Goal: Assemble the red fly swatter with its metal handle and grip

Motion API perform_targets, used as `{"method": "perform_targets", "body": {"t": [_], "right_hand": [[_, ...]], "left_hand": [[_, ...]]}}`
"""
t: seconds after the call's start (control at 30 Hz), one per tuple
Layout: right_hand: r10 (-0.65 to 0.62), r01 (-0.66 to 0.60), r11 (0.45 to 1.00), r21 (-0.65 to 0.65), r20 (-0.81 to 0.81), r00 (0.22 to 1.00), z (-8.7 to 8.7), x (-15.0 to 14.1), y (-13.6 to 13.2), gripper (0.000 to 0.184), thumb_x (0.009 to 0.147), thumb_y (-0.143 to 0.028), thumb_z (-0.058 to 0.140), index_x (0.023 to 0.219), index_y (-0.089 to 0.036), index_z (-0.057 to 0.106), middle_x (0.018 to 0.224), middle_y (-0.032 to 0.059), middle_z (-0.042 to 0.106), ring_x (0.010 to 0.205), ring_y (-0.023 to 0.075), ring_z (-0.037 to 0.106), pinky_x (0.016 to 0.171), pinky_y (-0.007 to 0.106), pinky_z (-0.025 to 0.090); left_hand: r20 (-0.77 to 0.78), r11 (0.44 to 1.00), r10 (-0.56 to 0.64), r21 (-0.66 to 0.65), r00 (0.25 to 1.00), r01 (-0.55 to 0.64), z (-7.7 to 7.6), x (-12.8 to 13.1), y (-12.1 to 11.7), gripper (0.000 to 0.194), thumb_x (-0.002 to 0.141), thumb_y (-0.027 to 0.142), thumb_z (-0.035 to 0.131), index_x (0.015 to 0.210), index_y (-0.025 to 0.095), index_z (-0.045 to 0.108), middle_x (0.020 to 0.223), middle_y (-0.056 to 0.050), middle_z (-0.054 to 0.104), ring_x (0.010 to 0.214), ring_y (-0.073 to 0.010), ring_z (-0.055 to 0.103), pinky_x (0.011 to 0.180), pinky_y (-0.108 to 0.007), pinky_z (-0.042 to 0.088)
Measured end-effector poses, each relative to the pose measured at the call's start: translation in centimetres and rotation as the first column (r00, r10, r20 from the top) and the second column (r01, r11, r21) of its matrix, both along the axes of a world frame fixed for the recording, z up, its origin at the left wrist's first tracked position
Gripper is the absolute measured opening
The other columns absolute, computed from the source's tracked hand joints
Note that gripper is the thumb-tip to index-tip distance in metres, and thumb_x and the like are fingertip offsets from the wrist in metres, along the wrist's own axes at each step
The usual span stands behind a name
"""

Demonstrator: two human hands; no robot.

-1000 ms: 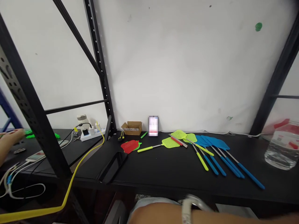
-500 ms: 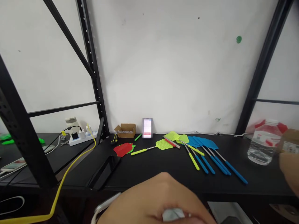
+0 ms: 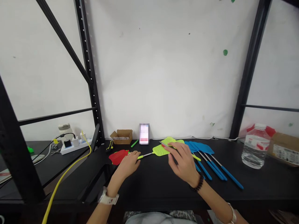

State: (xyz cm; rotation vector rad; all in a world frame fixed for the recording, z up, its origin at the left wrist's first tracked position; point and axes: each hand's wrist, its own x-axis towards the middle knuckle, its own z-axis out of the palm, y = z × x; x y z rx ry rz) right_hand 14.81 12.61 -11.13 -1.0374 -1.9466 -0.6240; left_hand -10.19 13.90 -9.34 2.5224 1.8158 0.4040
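On the black shelf lie several fly swatters: a red one, yellow-green ones and a fan of blue ones. My left hand, with a white watch on its wrist, has its fingers curled over the handle end of a yellow-green swatter, just right of the red head. My right hand, with a dark bead bracelet, hovers open with fingers apart over the yellow-green heads, between them and the blue swatters. A thin red and silver rod lies by its fingertips.
A small cardboard box and a blurred upright card stand against the white wall. A water bottle and another box sit at the right. A power strip, a yellow cable and black rack posts are on the left.
Both hands came up from the bottom and right edges of the view and reached onto the shelf among the swatters. The view shifted slightly right and down.
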Motion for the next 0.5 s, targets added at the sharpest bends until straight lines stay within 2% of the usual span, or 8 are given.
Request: {"method": "perform_targets", "body": {"t": [0.07, 0.1, 0.2, 0.33, 0.43, 0.5], "right_hand": [[-0.088, 0.087, 0.986, -0.142, -0.002, 0.996, -1.0, 0.2, 2.1, 0.033, 0.091, -0.025, 0.037, 0.118, -0.019, 0.053, 0.125, 0.0098, 0.046, 0.117, 0.0238, 0.04, 0.096, 0.037, 0.036], [-0.146, 0.146, 0.962, -0.229, 0.018, 0.989, -1.7, 0.5, 3.2, 0.035, 0.09, -0.025, 0.036, 0.12, -0.016, 0.052, 0.126, 0.0106, 0.046, 0.119, 0.0248, 0.038, 0.096, 0.038, 0.035], [-0.252, 0.297, 0.846, -0.443, 0.159, 0.955, -4.3, 1.6, 5.8, 0.044, 0.088, -0.027, 0.037, 0.128, -0.013, 0.046, 0.133, 0.0111, 0.041, 0.123, 0.027, 0.032, 0.098, 0.041, 0.032], [-0.228, 0.37, 0.71, -0.6, 0.301, 0.926, -6.0, 2.3, 6.6, 0.055, 0.088, -0.034, 0.037, 0.138, -0.011, 0.035, 0.141, 0.0108, 0.031, 0.128, 0.0274, 0.027, 0.101, 0.042, 0.027], [-0.194, 0.36, 0.644, -0.675, 0.311, 0.93, -6.0, 2.1, 6.3, 0.057, 0.09, -0.037, 0.033, 0.14, -0.011, 0.03, 0.143, 0.0109, 0.026, 0.13, 0.0267, 0.024, 0.102, 0.042, 0.025], [-0.183, 0.345, 0.622, -0.703, 0.297, 0.937, -5.9, 2.0, 6.3, 0.057, 0.091, -0.039, 0.032, 0.141, -0.011, 0.029, 0.144, 0.011, 0.025, 0.13, 0.0268, 0.023, 0.103, 0.042, 0.024]], "left_hand": [[-0.077, 0.99, 0.14, 0.03, 0.987, -0.138, -2.3, -0.7, 2.4, 0.044, 0.085, 0.014, 0.033, 0.128, 0.012, 0.041, 0.135, -0.014, 0.04, 0.123, -0.0271, 0.039, 0.098, -0.043, 0.036], [-0.112, 0.986, 0.166, 0.031, 0.98, -0.163, -3.3, -1.0, 3.2, 0.044, 0.085, 0.014, 0.033, 0.128, 0.012, 0.041, 0.135, -0.015, 0.04, 0.122, -0.0286, 0.04, 0.096, -0.045, 0.038], [-0.192, 0.988, 0.156, 0.053, 0.969, -0.148, -5.1, -1.2, 4.4, 0.038, 0.085, 0.011, 0.029, 0.116, 0.014, 0.051, 0.118, -0.015, 0.054, 0.111, -0.0272, 0.05, 0.091, -0.043, 0.04], [-0.192, 0.992, 0.114, 0.076, 0.975, -0.101, -5.8, -1.3, 4.8, 0.035, 0.084, 0.01, 0.028, 0.105, 0.014, 0.055, 0.108, -0.013, 0.054, 0.106, -0.0241, 0.051, 0.087, -0.036, 0.041], [-0.126, 1.0, -0.006, 0.006, 0.992, 0.007, -5.9, -2.0, 5.2, 0.031, 0.082, 0.011, 0.031, 0.1, 0.015, 0.056, 0.103, -0.011, 0.053, 0.101, -0.0207, 0.052, 0.087, -0.032, 0.041], [-0.054, 0.995, -0.09, -0.043, 0.994, 0.087, -5.9, -3.0, 5.4, 0.029, 0.08, 0.011, 0.034, 0.097, 0.016, 0.057, 0.1, -0.009, 0.054, 0.097, -0.0185, 0.052, 0.087, -0.029, 0.04]]}}
